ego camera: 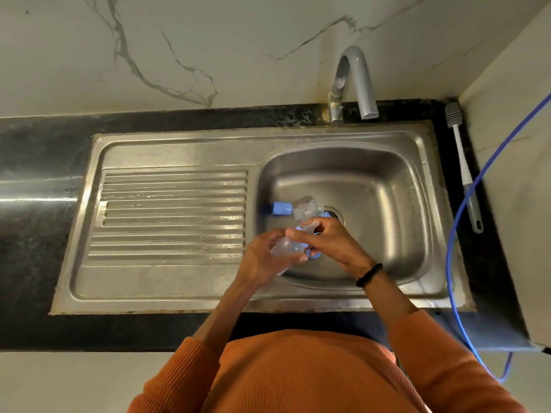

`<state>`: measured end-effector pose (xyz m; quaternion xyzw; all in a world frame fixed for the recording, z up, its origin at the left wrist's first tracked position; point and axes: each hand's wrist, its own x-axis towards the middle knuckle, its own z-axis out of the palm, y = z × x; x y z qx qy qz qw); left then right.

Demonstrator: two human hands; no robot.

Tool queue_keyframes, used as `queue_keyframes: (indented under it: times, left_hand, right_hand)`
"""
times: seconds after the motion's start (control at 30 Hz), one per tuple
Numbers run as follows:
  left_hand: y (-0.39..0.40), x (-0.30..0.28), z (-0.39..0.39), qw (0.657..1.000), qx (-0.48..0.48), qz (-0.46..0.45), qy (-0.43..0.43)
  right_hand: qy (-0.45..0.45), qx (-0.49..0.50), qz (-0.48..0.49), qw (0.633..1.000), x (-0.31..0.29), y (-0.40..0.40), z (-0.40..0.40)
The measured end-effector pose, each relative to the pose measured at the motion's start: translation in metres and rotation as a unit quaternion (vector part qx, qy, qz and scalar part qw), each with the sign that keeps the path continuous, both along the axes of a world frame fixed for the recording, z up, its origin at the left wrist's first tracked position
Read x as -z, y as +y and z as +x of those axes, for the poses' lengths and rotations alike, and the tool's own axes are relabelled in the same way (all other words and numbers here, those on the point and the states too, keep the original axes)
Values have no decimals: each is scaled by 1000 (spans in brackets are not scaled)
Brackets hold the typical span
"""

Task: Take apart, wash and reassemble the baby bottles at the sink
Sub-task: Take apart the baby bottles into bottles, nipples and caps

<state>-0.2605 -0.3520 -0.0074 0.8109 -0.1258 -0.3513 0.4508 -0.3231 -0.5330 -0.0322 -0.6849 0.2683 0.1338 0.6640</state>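
Over the sink [185, 144] basin, the left hand [262, 257] grips a clear bottle [286, 248]; the right hand [331, 242] apparently pinches its blue ring [313, 255] (partly hidden). Another bottle [298, 208] lies beyond.

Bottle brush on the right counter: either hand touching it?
Apart. Head view shows the bottle brush lying on the counter right of the sink, while the left hand and right hand hold a clear bottle over the basin.
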Motion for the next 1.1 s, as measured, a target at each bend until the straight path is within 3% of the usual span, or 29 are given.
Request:
queue_keyframes:
  times: [0.2,0.4,0.57,0.63,0.7,0.87,1.1]
  left_hand:
    - [0,1,-8,996,53,36,-62]
    - [10,5,-12,995,58,34,-79]
    - [10,2,-8,992,93,34,-83]
    - [10,2,-3,994,104,37,-22]
    - [10,2,0,989,86,-18,119]
    - [23,-6,9,931,56,-115,341]
    - [19,-10,15,882,45,-104,458]
  right_hand:
    - [0,27,8,1000,-8,-9,-15]
    - [99,6,24,995,-14,-15,-17]
    - [43,-14,-3,999,-13,-17,-23]
    - [17,-10,0,1000,-12,-18,-25]
    - [-26,-14,23,999,-12,-20,-26]
    - [-75,-59,125,988,-18,-30,-24]
    - [-117,-135,100,979,-30,-45,-12]
